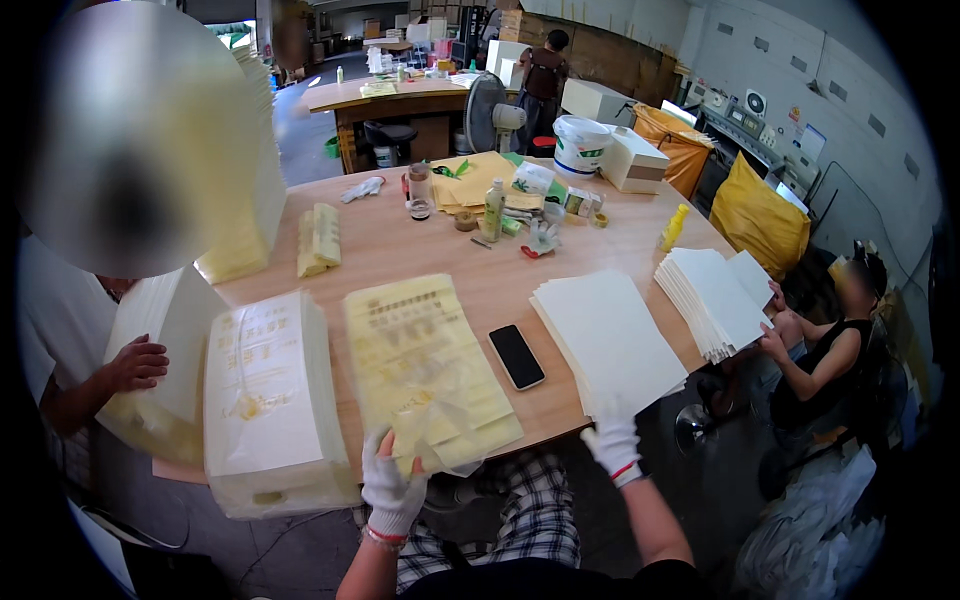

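My left hand (393, 492), in a white knit glove with bare fingertips, is at the near edge of a pile of pale yellow printed plastic bags (420, 340). Its thumb and fingers pinch the loose, see-through mouth of the top bag. My right hand (613, 445), gloved in white with a red cuff line, is at the near edge of a stack of white sheets (608, 335). Its fingers are blurred against the white, so their grip is unclear. Between the two piles lies a black-screened phone (517, 357).
At left are a thick stack of bagged sheets (262, 385) and a co-worker's hand (137, 364) on another stack. On the right, a seated person holds fanned white sheets (712, 300). Farther back stand a bottle (494, 210), a white bucket (581, 146) and a fan (488, 112).
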Available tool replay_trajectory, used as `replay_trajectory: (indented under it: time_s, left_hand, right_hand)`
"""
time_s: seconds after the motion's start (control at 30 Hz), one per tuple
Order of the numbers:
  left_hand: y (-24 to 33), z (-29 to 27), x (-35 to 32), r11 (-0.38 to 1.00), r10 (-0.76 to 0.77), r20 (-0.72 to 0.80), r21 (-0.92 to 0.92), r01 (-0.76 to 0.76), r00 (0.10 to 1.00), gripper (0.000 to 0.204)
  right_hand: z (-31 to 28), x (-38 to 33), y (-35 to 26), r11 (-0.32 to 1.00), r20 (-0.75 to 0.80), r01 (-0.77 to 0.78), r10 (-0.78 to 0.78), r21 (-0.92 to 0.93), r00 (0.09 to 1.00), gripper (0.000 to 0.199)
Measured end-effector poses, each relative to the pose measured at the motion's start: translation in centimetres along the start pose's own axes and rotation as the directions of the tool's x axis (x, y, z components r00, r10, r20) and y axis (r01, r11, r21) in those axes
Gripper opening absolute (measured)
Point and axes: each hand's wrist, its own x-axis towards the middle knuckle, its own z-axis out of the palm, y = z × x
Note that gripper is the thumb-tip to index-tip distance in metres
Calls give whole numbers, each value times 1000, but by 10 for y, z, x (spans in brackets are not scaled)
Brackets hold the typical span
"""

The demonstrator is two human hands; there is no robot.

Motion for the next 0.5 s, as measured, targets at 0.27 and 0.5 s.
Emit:
replay_trajectory:
  time_s: [0.27, 0.5]
  left_hand:
    - [29, 23, -62, 880, -47, 478, -395, 262, 877, 16]
    - [70, 125, -89, 632, -43, 894, -322, 705, 446, 20]
  right_hand:
    - [10, 33, 109, 821, 241, -138, 0, 555, 971, 88]
    - [9, 44, 93, 750, 156, -44, -80, 660, 984, 46]
